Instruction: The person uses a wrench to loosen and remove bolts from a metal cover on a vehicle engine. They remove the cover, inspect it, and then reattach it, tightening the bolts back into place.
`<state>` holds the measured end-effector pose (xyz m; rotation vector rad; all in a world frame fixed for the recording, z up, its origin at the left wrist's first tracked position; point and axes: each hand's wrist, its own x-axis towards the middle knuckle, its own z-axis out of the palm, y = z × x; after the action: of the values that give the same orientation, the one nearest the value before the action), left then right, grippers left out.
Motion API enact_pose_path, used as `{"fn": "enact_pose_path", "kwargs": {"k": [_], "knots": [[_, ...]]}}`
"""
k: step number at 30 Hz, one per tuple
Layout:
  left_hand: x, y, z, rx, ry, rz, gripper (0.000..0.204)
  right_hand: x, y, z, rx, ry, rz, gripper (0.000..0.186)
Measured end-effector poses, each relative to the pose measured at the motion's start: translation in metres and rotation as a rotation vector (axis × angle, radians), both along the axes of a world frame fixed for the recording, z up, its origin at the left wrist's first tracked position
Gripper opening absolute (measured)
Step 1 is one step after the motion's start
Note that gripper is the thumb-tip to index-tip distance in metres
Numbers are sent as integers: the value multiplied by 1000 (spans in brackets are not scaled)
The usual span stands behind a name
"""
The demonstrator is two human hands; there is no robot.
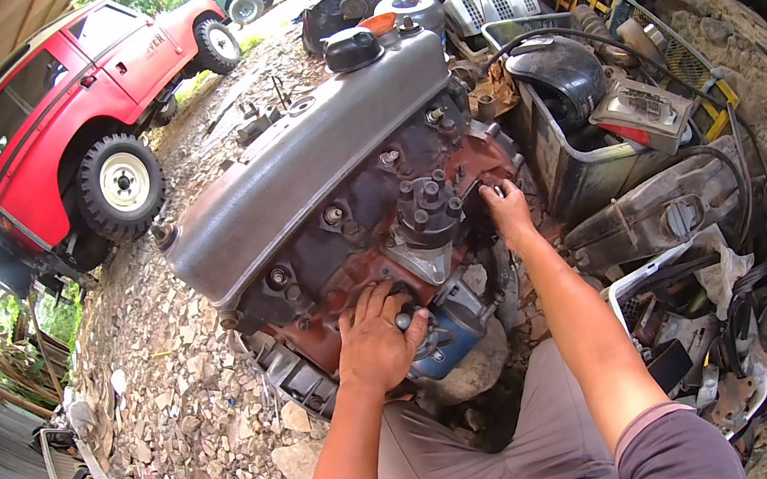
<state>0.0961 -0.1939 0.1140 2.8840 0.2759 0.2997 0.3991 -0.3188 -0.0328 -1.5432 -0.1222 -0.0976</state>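
An engine point(298, 213) with a long grey valve cover point(310, 165) and a reddish-brown block stands in front of me. My left hand point(382, 336) presses against its lower near side, fingers curled over the block. A rounded metal end shows between that thumb and forefinger; the rest is covered. Just above sits the distributor point(430, 211), its cap studded with several terminals. To its right my right hand point(508, 208) is closed in a pinch at the block, on something dark and too small to name. A blue part point(446, 341) lies low on the engine, beside my left hand.
A crate point(585, 170) of dark parts stands at the right, with a grey metal tank point(662, 203) nearer. A white bin point(616, 292) holds cables and scraps. Stones point(163, 378) cover the ground at left. A red vehicle point(79, 118) is parked at the far left.
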Motion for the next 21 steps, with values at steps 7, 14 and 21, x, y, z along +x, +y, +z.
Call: {"fn": "enact_pose_path", "kwargs": {"k": [7, 14, 21], "knots": [[-3, 3, 0, 6, 7, 8, 46, -14, 1, 26, 142, 358, 120, 28], [-3, 4, -1, 15, -8, 7, 45, -17, 0, 32, -64, 241, 79, 39], [4, -2, -3, -16, 55, 1, 48, -9, -3, 16, -140, -41, -148, 39]]}}
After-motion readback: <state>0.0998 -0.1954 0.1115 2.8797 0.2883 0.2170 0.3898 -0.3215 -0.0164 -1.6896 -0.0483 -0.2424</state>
